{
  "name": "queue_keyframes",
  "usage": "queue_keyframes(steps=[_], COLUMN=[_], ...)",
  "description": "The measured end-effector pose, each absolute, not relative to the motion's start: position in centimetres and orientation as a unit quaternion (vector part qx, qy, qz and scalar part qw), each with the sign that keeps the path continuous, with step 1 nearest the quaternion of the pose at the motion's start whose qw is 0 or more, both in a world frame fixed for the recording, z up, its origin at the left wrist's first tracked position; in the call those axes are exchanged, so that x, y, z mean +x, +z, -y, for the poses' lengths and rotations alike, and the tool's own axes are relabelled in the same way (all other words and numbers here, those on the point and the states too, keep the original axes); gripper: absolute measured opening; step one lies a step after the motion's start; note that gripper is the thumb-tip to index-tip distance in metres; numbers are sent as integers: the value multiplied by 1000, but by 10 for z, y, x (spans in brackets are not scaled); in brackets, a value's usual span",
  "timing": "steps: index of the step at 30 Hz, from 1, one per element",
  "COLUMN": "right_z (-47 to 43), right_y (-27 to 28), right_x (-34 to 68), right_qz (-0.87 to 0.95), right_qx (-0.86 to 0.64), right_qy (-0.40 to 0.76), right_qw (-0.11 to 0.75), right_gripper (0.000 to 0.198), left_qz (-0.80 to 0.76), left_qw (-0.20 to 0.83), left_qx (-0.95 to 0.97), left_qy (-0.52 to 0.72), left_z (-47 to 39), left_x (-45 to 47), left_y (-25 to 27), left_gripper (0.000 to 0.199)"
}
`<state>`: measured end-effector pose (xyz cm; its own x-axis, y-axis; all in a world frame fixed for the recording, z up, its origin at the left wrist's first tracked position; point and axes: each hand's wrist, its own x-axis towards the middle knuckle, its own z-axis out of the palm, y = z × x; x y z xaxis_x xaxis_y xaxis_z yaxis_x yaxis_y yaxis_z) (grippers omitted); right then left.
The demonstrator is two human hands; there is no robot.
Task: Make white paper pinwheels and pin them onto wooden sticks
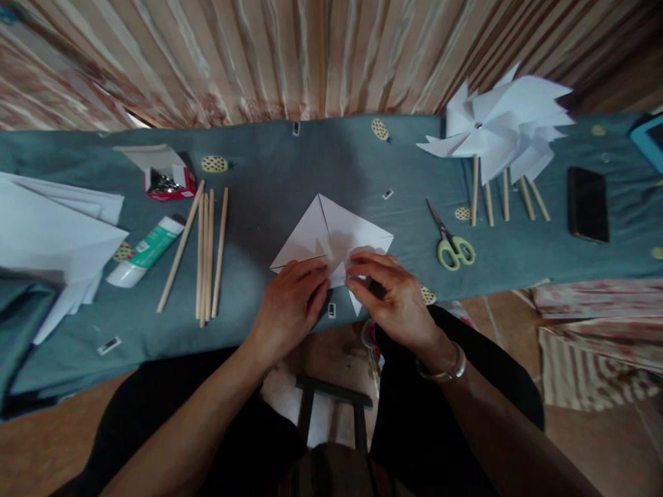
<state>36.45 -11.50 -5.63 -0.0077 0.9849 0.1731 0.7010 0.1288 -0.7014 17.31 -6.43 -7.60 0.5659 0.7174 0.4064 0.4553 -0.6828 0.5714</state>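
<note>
A white square of paper [347, 224] with slits running in from its corners lies turned cornerwise in front of me. My left hand [295, 293] rests on its lower left side, thumb and fingers closed on the edge. At the lower right, my right hand [388, 286] pinches a cut flap of the same sheet between thumb and fingers, and a pointed tip of paper hangs below. The fingers hide part of the near corner. Green-handled scissors [452, 245] lie to the right of my right hand.
Left of the paper are wooden sticks [206, 255], a glue tube [148, 252], a red box of metal fasteners [168, 183] and white sheets [56, 235]. Finished paper pinwheels [497, 128] lie at the back right, near a phone [588, 205]. A curtain [290, 55] hangs behind the cloth-covered table.
</note>
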Motion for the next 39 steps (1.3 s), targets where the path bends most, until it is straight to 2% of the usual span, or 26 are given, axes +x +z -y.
queue_keyframes(steps=[12,17,29,39], right_z=[110,109,109,109], right_y=[-63,-62,-61,-63], right_x=[350,348,352,360], right_qz=[632,632,646,662], right_qx=[-661,-666,-665,-668], right_qy=[208,200,164,132], right_qw=[348,342,338,314], right_gripper=[7,8,8,32], left_qz=[-374,-376,-370,-353], left_qw=[231,242,236,245], left_qx=[843,843,845,848], left_qy=[310,299,306,311], left_z=[64,67,69,70], left_x=[174,171,169,170], left_y=[-74,-74,-77,-75], left_gripper=[13,24,18,15])
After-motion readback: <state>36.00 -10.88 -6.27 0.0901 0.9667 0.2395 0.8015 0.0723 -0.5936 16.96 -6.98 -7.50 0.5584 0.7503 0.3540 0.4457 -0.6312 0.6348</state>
